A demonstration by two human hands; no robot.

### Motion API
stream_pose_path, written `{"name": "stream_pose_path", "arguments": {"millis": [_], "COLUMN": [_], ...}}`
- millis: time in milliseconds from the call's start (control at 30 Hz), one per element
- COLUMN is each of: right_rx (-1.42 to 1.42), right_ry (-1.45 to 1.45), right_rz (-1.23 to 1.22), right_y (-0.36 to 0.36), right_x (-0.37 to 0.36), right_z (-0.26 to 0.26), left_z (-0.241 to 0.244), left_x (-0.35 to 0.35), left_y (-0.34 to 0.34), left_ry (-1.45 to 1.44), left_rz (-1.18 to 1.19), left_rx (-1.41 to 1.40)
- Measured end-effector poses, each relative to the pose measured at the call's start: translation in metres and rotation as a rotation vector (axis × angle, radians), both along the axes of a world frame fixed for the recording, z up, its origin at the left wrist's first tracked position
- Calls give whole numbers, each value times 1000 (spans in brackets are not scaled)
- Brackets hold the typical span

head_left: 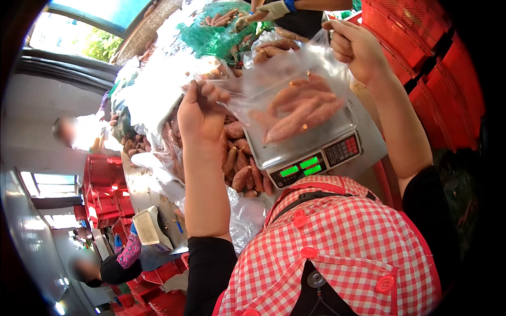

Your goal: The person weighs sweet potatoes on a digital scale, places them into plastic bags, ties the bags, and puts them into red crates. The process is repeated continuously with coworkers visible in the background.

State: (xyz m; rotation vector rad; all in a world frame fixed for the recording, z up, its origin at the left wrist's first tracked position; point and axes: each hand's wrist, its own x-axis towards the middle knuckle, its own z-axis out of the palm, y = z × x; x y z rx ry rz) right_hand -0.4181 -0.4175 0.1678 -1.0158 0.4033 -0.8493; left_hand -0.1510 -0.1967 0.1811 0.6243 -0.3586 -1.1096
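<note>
A clear plastic bag (257, 85) of several sweet potatoes (302, 106) is stretched between my two hands, above the steel pan (272, 156) of a digital scale. My left hand (203, 110) grips one side of the bag's mouth between thumb and fingers. Pinched in my right hand (354, 49) is the opposite corner, pulled up high. The scale's green displays (302, 166) are lit, beside its keypad (342, 150). Whether the bag rests on the pan or hangs just over it, I cannot tell. Loose sweet potatoes (241, 175) lie heaped left of the scale.
Red plastic crates (446, 91) are stacked at the right, with more crates (104, 177) at the left. A co-worker's gloved hand (276, 10) holds a sweet potato beyond green netting (209, 39). Another scale (148, 227) stands down the table, near loose plastic film (245, 215).
</note>
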Motion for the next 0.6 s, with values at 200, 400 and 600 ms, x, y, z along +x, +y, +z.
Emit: {"name": "stream_pose_path", "arguments": {"millis": [200,400,600], "right_rx": [7,-36,-1216], "right_ry": [170,114,319], "right_rz": [65,287,-70], "right_y": [31,95,125], "right_x": [52,31,36], "right_z": [-4,5,-15], "left_z": [-1,-27,-24], "left_x": [-57,-46,-130], "left_y": [-30,-11,7], "left_ry": [-286,-1414,-230], "left_rz": [-26,78,8], "left_rx": [140,173,214]}}
